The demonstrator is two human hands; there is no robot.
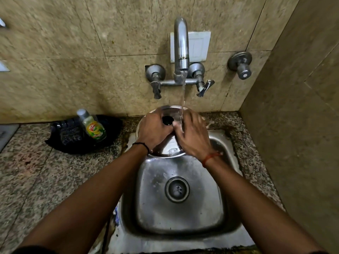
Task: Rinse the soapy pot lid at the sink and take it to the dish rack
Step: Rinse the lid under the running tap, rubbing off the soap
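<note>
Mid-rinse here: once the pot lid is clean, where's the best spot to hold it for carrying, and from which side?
Probably the black knob at the centre of the pot lid, taken from above on the domed side facing the camera. The left hand already grips there while the right hand rubs the wet surface under the water stream. The steel rim looks thin and slippery.

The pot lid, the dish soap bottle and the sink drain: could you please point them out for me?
pot lid (169, 143): head view, bare metal below its knob.
dish soap bottle (93, 130): head view, on its label.
sink drain (177, 189): head view, strainer centre.
</note>
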